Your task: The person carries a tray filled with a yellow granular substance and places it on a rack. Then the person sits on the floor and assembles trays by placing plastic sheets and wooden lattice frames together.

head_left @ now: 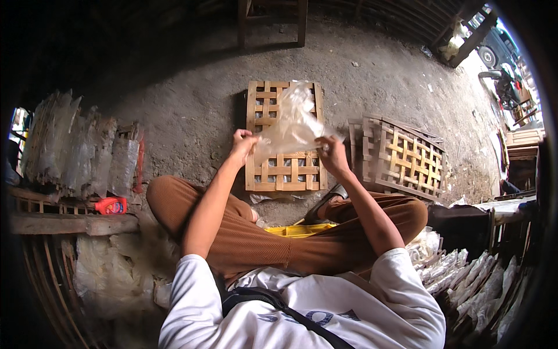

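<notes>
A clear plastic sheet (296, 119) hangs between the two hands, above the middle of a wooden lattice crate (285, 186) on the floor (192, 116); the left grip (244, 144) is pinched together on the sheet's left edge, and the right grip (332, 151), slightly blurred, is clamped on its right edge; the sheet hides much of the crate's upper and central slats, while the lower rows stay bare; close on the right, lattice panels (407, 157) lie tilted on the floor, just beyond the right grip; the person's crossed legs in brown trousers (232, 241) bound the space below, with a sandal (325, 200) near the crate's lower right corner and a yellow object (299, 230), partly hidden, between the legs; to the left stands a row of plastic-covered pieces (75, 145), with a red packet (110, 205) on a wooden rail (75, 224) in front of it; crumpled plastic (116, 273) fills the lower left, and more plastic-covered slabs (471, 285) stand at lower right; wooden legs (302, 23) rise beyond the crate; a motorcycle (508, 87) and a vehicle (497, 46) show at upper right.
</notes>
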The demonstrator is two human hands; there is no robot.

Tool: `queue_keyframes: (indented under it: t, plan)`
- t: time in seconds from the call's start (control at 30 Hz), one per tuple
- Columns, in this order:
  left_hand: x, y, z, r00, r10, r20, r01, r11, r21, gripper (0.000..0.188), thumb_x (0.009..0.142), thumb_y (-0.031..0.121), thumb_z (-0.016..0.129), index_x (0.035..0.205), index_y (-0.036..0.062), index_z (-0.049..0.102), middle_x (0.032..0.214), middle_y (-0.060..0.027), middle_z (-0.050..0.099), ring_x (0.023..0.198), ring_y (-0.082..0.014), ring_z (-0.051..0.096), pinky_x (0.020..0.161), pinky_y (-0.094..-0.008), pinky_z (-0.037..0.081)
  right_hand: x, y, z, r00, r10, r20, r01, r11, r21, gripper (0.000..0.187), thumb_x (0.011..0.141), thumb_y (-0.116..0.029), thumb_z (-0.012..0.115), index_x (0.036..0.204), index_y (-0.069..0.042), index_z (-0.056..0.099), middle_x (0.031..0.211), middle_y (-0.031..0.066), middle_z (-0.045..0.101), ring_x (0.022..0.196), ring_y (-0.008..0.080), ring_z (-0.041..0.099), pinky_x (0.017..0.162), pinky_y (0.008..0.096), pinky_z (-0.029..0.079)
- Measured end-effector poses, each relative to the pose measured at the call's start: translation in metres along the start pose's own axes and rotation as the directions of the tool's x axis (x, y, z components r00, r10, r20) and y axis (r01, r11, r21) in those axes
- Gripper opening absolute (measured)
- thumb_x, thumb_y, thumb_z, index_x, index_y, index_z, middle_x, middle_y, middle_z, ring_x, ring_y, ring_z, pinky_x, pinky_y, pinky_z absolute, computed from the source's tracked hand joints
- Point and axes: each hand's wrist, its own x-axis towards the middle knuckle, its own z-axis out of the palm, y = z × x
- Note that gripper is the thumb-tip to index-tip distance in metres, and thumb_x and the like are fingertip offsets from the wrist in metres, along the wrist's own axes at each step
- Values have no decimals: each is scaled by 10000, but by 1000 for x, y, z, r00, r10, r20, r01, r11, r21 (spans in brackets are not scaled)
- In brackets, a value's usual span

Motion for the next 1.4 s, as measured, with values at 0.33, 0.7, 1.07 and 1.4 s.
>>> queue_keyframes:
  t: [0.33, 0.7, 1.07, 1.4]
  plan:
    - [-30, -36, 21, 946, -196, 260, 117, 950, 290, 637, 717, -109, 591, 1247, 100, 307, 1069, -141, 532, 806, -184, 600, 650, -302, 520, -2, 17, 4, 320, 437, 841, -415, 862, -290, 366, 890, -107, 502, 1250, -42, 482, 1071, 241, 615, 703, 266, 696, 546, 334, 609]
    - [-62, -14, 45, 617, 217, 757, -581, 774, 252, 635, 654, -208, 361, 1197, 98, 482, 1233, -69, 425, 922, -112, 530, 638, -187, 451, 68, 152, 64, 818, 574, 32, -555, 775, 303, 690, 759, -367, 702, 1294, -7, 458, 1120, 188, 598, 1061, 295, 572, 892, 376, 460]
    - [20, -58, 28, 751, 72, 657, -507, 700, 503, 214, 850, 226, 664, 864, 15, 631, 839, -88, 607, 807, -158, 572, 715, -321, 463, 77, 140, 55, 959, -111, 261, -49, 841, 539, 135, 760, -4, 513, 880, -27, 571, 741, 5, 499, 704, 126, 518, 682, 307, 483]
    - [50, -73, 77, 857, 392, 335, -515, 659, 548, 307, 841, 197, 667, 1040, -21, 579, 798, -82, 600, 744, -141, 570, 681, -317, 476, 54, 97, 61, 888, 57, 456, -399, 588, 703, 274, 857, -56, 474, 1084, 3, 615, 796, -21, 576, 709, 73, 507, 656, 237, 423]
